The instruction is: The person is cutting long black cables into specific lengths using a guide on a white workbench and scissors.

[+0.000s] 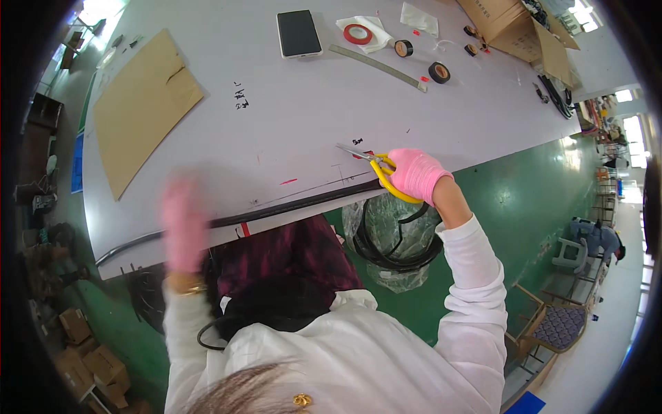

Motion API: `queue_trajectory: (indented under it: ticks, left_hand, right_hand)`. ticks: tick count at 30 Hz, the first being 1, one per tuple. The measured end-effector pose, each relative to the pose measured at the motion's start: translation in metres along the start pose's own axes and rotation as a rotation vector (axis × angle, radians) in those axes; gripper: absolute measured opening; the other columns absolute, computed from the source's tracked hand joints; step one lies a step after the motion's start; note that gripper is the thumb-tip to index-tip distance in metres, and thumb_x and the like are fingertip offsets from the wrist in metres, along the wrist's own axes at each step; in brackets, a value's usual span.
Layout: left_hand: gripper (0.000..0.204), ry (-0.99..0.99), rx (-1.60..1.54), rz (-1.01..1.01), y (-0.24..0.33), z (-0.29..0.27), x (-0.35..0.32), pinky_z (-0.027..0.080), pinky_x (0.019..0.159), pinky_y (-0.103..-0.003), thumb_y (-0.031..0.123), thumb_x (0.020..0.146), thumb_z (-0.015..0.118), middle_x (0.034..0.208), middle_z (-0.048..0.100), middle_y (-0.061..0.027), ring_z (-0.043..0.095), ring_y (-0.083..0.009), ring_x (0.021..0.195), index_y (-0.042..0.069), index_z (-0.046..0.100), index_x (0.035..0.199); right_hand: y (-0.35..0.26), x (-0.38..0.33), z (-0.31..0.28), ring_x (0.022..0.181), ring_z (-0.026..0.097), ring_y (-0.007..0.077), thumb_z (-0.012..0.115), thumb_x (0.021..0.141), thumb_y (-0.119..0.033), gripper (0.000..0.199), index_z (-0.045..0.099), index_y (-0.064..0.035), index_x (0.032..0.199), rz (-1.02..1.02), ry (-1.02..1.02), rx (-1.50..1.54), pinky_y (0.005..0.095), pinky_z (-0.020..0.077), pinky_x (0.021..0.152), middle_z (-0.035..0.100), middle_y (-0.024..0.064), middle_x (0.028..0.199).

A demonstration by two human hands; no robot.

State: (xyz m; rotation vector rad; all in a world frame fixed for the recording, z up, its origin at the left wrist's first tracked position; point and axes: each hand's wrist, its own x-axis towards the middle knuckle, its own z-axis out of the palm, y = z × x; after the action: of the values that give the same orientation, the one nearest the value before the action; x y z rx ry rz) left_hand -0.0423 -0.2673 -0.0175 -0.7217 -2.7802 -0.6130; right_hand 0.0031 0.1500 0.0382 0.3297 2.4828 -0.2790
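A pair of scissors with yellow handles and pointed metal blades is gripped in my right hand, which wears a pink glove. The blades point left over the table, slightly parted. Along the table's near edge lies a long black tube or cable; its right end reaches the scissors' handles. My left hand, also in a pink glove, is smeared by motion above the left stretch of the black length. Whether it touches it or holds anything, I cannot tell. Fine pen marks and lines run on the tabletop beside the black length.
On the white table lie a brown cardboard sheet, a dark-screened phone, a steel ruler, a red tape roll and black tape rolls. A cardboard box stands far right. Coiled black cable in plastic is below.
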Motion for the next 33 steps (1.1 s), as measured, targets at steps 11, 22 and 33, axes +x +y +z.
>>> queue_trajectory:
  ticks: [11,22,33]
  left_hand:
    - [0.034,-0.249,-0.122,0.096,0.232,0.101,0.069,0.045,0.083,-0.041,0.032,0.073,0.072,0.099,0.061,-0.0088,0.058,-0.0283,0.096,0.009,0.065,0.097]
    - [0.025,-0.286,-0.161,0.036,0.236,0.095,0.077,0.046,0.082,-0.040,0.030,0.072,0.071,0.093,0.064,-0.0075,0.060,-0.0271,0.092,0.012,0.069,0.090]
    - [0.021,-0.756,-0.700,-0.195,0.192,0.048,0.078,0.048,0.068,-0.031,0.014,0.075,0.065,0.072,0.061,-0.0103,0.057,-0.0188,0.068,-0.001,0.066,0.088]
  right_hand:
    - [0.003,0.000,0.003,0.093,0.067,0.0371,0.061,0.085,-0.043,0.043,0.069,-0.0027,0.098,-0.053,0.018,0.059,0.0427,0.0542,0.080,0.069,0.0223,0.094]
    - [0.025,-0.019,0.024,0.087,0.064,0.0404,0.062,0.088,-0.031,0.031,0.061,-0.0020,0.100,-0.199,0.209,0.266,0.0436,0.0523,0.075,0.066,0.0218,0.089]
    - [0.012,-0.099,0.088,0.072,0.059,0.0163,0.063,0.089,-0.011,0.011,0.059,-0.0037,0.097,-0.466,0.562,1.629,0.0310,0.0487,0.065,0.063,0.0081,0.087]
